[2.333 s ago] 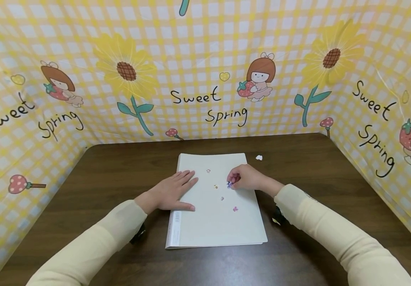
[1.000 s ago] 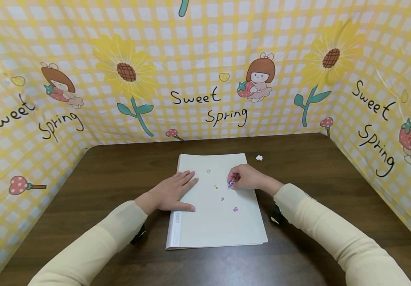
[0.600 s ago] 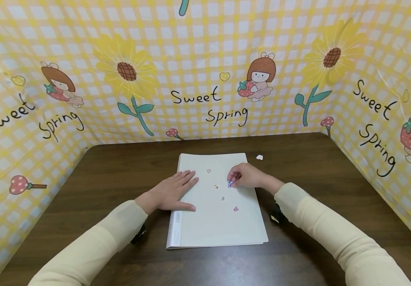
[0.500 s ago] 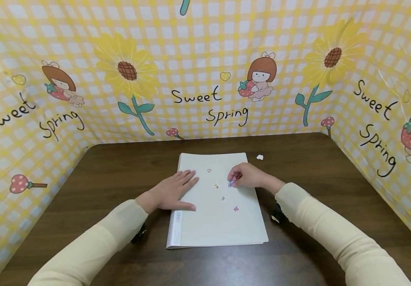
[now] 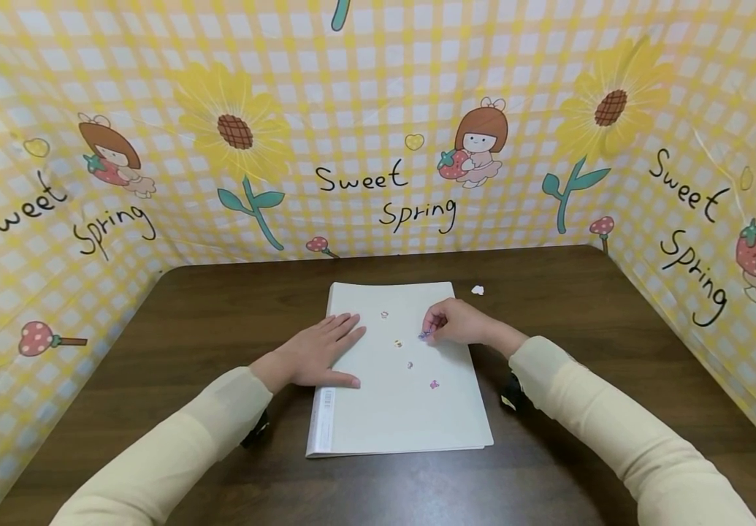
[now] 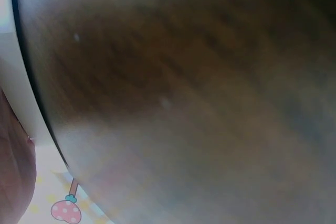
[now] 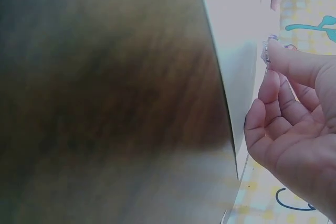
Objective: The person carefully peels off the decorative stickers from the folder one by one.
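Observation:
A white folder [image 5: 384, 424] lies flat on the brown table, and small colourful stickers are on its cover: a pink one [image 5: 434, 384], a greyish one [image 5: 410, 365], a yellow one [image 5: 398, 343] and a reddish one [image 5: 384, 315]. My left hand [image 5: 318, 352] rests with spread, straight fingers on the folder's left side. Over the cover's right half, my right hand [image 5: 454, 322] pinches a small blue-purple sticker [image 5: 424, 336] between thumb and forefinger. In the right wrist view this sticker [image 7: 266, 52] juts from the fingertips, and the other fingers are curled.
A small white paper scrap [image 5: 478, 290] lies on the table [image 5: 535, 292] beyond the folder's right corner. A barcode label [image 5: 327, 399] runs along the folder's left edge. Yellow checked cloth [image 5: 364, 109] with printed flowers and lettering walls the table's back and sides.
My right hand has shifted slightly right and away from me, and the blue-purple sticker in it now looks flatter, seen more edge-on. My left hand has stayed in place.

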`<action>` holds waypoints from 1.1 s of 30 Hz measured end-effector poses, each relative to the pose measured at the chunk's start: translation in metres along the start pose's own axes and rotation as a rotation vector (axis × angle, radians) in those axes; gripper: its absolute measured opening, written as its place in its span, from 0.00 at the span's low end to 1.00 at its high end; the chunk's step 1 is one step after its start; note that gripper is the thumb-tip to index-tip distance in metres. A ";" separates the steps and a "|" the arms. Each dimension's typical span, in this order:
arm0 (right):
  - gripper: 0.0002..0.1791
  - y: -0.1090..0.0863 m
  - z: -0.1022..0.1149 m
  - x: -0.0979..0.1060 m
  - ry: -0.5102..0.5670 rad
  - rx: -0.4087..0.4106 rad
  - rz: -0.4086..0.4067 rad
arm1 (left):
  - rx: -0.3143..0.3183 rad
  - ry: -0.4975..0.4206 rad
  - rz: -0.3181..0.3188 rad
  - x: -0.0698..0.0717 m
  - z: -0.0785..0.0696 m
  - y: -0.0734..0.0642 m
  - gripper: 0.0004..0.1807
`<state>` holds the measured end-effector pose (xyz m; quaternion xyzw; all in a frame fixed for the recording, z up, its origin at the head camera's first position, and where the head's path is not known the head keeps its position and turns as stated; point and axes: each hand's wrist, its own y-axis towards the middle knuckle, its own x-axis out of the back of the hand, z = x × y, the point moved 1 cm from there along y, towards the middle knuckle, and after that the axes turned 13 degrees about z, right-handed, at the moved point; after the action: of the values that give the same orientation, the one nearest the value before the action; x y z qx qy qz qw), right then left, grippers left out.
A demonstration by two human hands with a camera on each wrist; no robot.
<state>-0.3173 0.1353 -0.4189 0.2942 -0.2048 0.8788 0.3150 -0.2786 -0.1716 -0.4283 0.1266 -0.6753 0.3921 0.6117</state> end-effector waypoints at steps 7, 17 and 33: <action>0.03 -0.001 0.002 0.002 0.031 0.013 -0.006 | -0.006 -0.003 -0.002 0.001 0.000 0.000 0.59; 0.02 -0.008 0.001 0.009 0.029 0.018 -0.051 | -0.007 0.000 -0.006 0.000 0.000 0.000 0.59; 0.02 -0.020 -0.007 0.019 0.096 -0.023 -0.119 | -0.002 0.012 -0.005 -0.001 0.001 0.000 0.59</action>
<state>-0.3187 0.1617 -0.4084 0.2600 -0.1816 0.8691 0.3796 -0.2792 -0.1721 -0.4293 0.1252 -0.6718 0.3905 0.6169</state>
